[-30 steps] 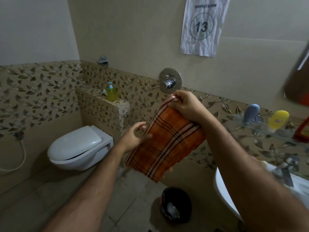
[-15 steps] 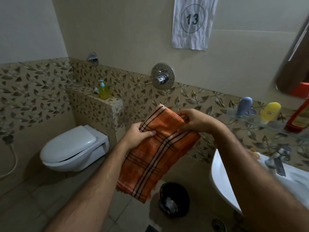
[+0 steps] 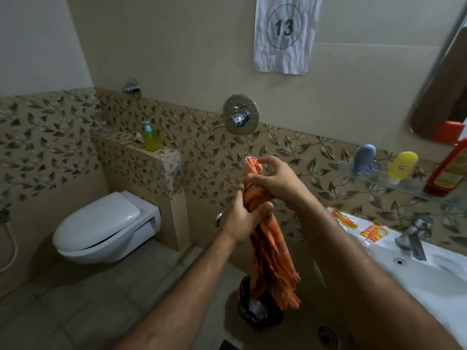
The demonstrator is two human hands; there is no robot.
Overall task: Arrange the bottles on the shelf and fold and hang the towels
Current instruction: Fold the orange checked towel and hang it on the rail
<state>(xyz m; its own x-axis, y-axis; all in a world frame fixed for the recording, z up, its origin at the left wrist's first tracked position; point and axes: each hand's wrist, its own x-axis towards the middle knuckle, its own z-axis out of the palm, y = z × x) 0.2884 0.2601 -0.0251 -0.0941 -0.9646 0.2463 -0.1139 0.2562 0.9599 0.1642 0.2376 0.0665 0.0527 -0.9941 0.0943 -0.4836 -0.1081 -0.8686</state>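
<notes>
Both hands, left hand (image 3: 243, 218) and right hand (image 3: 274, 176), grip the bunched towel (image 3: 271, 253); soft, limp cloth: grasp corners.

The left hand (image 3: 246, 218) wraps the orange towel (image 3: 271, 251), so its middle is hidden, and the hanging end covers part of the black bin (image 3: 255, 311). The red bottle (image 3: 448, 170) runs off the right edge. The sign (image 3: 284, 34) loses its top line. Sachet (image 3: 374, 232) print is too small to read.
</notes>
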